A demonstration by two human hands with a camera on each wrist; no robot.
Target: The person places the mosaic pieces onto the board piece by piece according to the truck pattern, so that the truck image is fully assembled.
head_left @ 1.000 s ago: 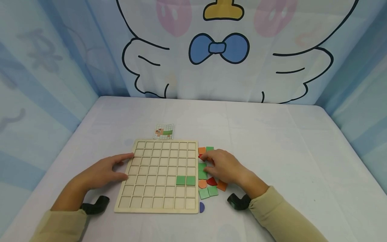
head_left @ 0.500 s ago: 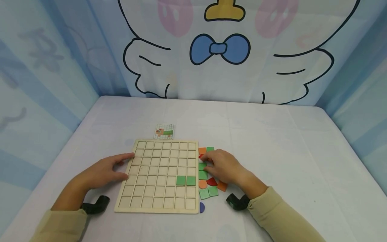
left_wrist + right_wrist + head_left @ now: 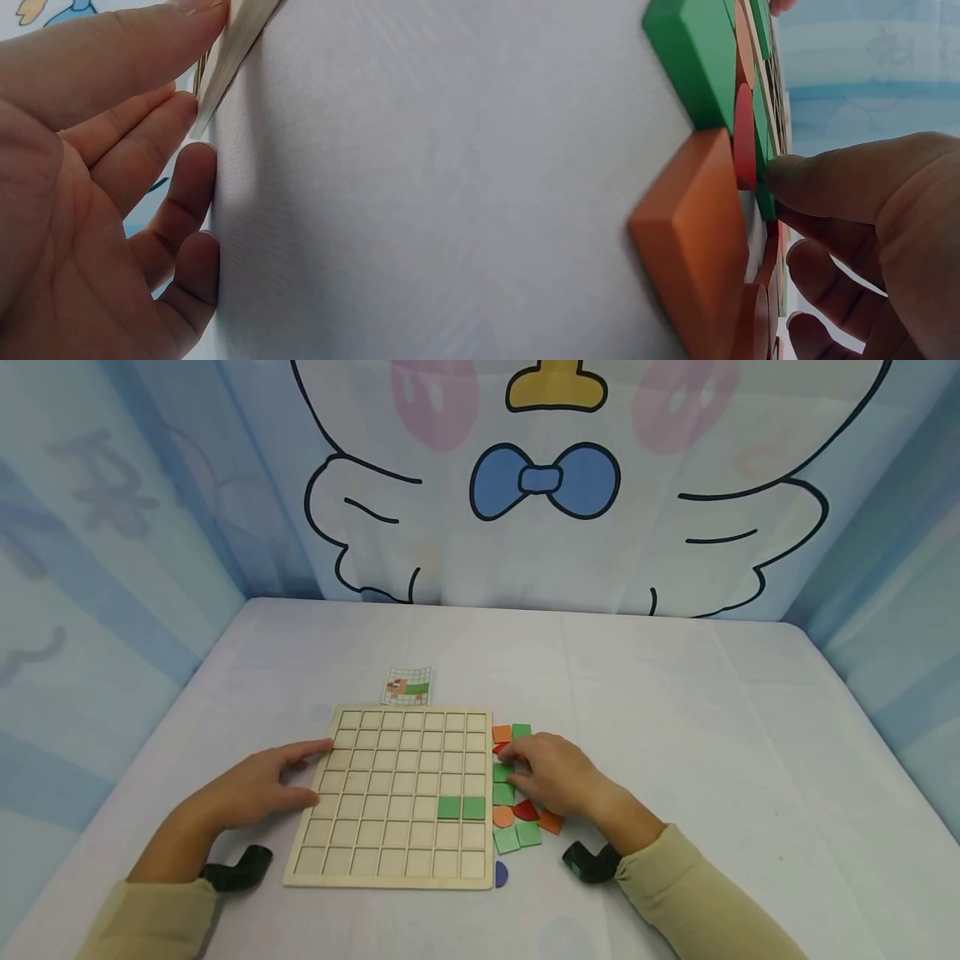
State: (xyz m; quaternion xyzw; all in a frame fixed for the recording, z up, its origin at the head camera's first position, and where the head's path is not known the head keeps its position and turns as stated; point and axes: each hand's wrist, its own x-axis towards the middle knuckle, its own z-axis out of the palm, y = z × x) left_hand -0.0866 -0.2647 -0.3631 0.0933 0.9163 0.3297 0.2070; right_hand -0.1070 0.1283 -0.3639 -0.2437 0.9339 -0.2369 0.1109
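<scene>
My left hand [image 3: 251,783] rests at the left edge of a wooden grid board [image 3: 390,760], index fingertip and thumb tip at its rim; in the left wrist view the thumb [image 3: 112,60] lies along the board's edge. My right hand [image 3: 558,772] is over the loose pieces along the board's right side. Its thumb tip [image 3: 787,176] is right at a green square tile [image 3: 503,794], and its index fingertip overlaps a red piece [image 3: 500,747] in the head view. The fingers are loosely bent. Two green tiles [image 3: 461,808] sit in neighbouring cells of the board.
Around the right hand lie an orange round piece [image 3: 502,817], a red piece [image 3: 527,810], an orange tile [image 3: 551,822], more green tiles [image 3: 517,837] and a blue half-round piece [image 3: 501,874]. A picture card [image 3: 407,686] lies behind the board.
</scene>
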